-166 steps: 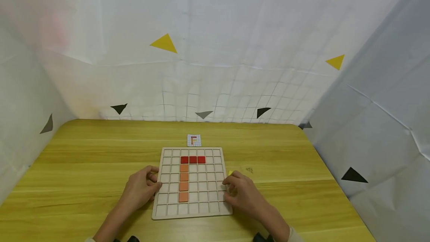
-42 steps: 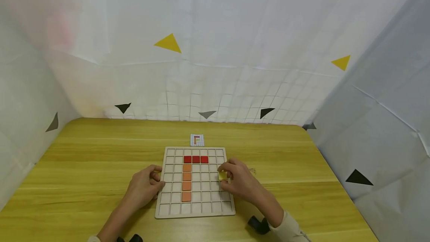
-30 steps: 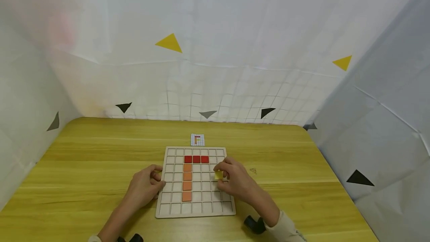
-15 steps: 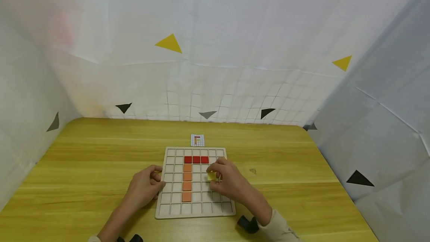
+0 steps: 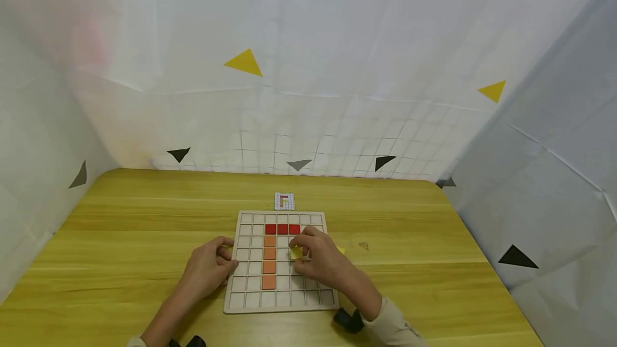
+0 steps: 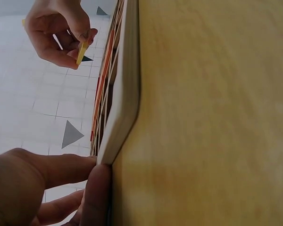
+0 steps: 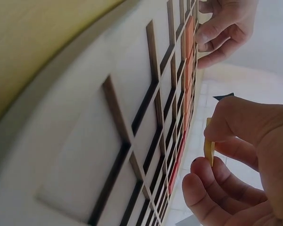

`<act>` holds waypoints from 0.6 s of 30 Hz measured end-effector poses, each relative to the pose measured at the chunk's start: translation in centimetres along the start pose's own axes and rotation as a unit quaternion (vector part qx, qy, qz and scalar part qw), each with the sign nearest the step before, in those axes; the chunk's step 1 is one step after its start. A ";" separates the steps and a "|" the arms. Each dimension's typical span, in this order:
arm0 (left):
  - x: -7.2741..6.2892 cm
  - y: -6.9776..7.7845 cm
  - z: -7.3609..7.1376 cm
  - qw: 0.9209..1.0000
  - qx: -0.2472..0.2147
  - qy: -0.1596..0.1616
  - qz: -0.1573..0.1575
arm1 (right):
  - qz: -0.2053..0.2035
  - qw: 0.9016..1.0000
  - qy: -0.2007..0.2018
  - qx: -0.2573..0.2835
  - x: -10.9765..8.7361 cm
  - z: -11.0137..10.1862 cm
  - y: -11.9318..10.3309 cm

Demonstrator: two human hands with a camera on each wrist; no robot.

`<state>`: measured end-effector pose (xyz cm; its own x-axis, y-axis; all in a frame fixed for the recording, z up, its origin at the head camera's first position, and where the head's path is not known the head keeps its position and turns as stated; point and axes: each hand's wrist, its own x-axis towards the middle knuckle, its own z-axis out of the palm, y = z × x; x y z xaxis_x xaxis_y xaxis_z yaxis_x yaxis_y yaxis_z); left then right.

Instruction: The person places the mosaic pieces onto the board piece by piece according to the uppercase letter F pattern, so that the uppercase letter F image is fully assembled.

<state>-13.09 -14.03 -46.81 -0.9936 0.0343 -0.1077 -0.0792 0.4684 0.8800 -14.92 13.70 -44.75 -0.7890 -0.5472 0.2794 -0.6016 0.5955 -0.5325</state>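
My right hand (image 5: 318, 257) pinches a small yellow square tile (image 5: 296, 253) between thumb and fingertips, over the wooden grid board (image 5: 298, 298). In the right wrist view the yellow tile (image 7: 209, 149) stands edge-on between the fingers, apart from the board's surface. On the board, a row of red tiles (image 5: 282, 229) meets a column of orange tiles (image 5: 269, 267) at its left end. At the board's left edge, my left hand (image 5: 204, 268) holds the rim; in the left wrist view, its fingertips (image 6: 87, 165) are at the board's corner.
Behind the board lies a small printed card (image 5: 284, 201) with a coloured grid pattern. Another yellow piece (image 5: 341, 250) shows partly behind my right hand, at the board's right side. White sheeting (image 5: 337, 68) with triangles rises behind the wooden table (image 5: 409, 283).
From near the board's right edge, my right hand has picked up the yellow tile and carried it leftward over the board. The left hand keeps its place at the rim.
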 end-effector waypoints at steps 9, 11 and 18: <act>0.1 -0.1 0.0 1.000 -0.003 -0.001 0.003 | 0.005 1.000 -0.014 0.002 0.7 0.7 -0.3; 0.1 -0.1 0.0 1.000 -0.004 -0.001 0.004 | 0.005 1.000 -0.017 0.004 0.8 0.7 -0.4; 0.1 -0.2 0.0 1.000 -0.007 -0.002 0.002 | -0.006 1.000 -0.024 0.003 1.3 1.1 -0.5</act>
<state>-13.17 -14.15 -46.97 -0.9936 0.0399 -0.1055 -0.0760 0.4553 0.8871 -15.56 12.02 -45.04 -0.7746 -0.5822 0.2471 -0.6101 0.5847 -0.5346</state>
